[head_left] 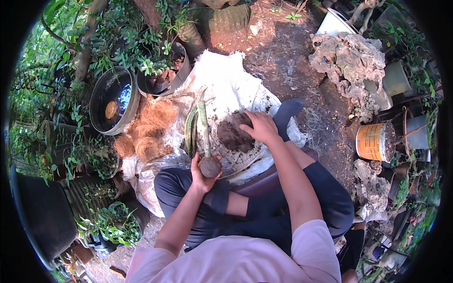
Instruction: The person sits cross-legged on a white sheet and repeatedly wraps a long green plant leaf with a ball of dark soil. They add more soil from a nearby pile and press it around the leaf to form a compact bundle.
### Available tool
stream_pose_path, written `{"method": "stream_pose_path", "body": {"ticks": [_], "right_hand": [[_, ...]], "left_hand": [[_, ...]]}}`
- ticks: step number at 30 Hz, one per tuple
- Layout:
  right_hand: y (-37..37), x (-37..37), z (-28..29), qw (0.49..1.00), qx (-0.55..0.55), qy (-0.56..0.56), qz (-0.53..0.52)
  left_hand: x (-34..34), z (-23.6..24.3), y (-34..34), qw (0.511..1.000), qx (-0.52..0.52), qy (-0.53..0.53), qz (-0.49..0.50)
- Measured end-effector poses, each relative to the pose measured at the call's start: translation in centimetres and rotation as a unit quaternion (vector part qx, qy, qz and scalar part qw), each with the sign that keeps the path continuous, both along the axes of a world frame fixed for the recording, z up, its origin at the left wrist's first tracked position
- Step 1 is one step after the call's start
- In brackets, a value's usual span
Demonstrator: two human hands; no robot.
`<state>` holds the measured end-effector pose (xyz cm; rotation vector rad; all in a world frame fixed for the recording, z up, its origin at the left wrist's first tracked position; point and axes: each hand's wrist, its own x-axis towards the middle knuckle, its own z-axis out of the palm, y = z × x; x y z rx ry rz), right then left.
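Note:
In my left hand (199,181) rests a round ball of dark soil (210,167), with the fingers curled around its sides. A stiff, pale green striped leaf (203,125), like a snake plant's, stands up from the ball's far side. Darker narrow leaves (190,129) lie just left of it. My right hand (262,127) reaches over the right edge of a heap of dark, moist soil (233,133), thumb and fingers apart, fingertips touching it. The heap lies on a white woven sack (219,70) spread in front of my crossed legs.
Brown coconut-like fibre (152,123) lies in clumps left of the sack. Beyond it stand a round basin of dark water (96,109) and a planted pot (181,78). To the right are a rugged pale rock (347,61) and an orange-labelled bucket (370,142). Plants crowd both sides.

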<state>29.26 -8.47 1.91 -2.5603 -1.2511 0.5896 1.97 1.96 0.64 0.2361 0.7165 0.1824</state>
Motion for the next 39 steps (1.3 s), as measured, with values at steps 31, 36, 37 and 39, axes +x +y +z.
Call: {"method": "stream_pose_path", "body": {"ticks": [31,36,37,39], "right_hand": [[-1.2,0.5,-1.9,0.963,0.182,0.162,-0.119],[-2.5,-2.2,0.4,0.960,0.216,0.160,-0.080],[-2.7,-2.3,1.6,0.948,0.224,0.209,-0.085],[-2.0,-2.3,4.4,0.943,0.254,0.200,-0.080]], "left_hand": [[0.4,0.3,-0.2,0.997,0.056,-0.031,-0.034],[-0.1,0.2,-0.4,0.991,0.099,-0.039,-0.083],[-0.3,0.0,-0.2,0.991,0.098,-0.041,-0.086],[-0.7,-0.3,0.0,0.990,0.099,-0.044,-0.088]]}}
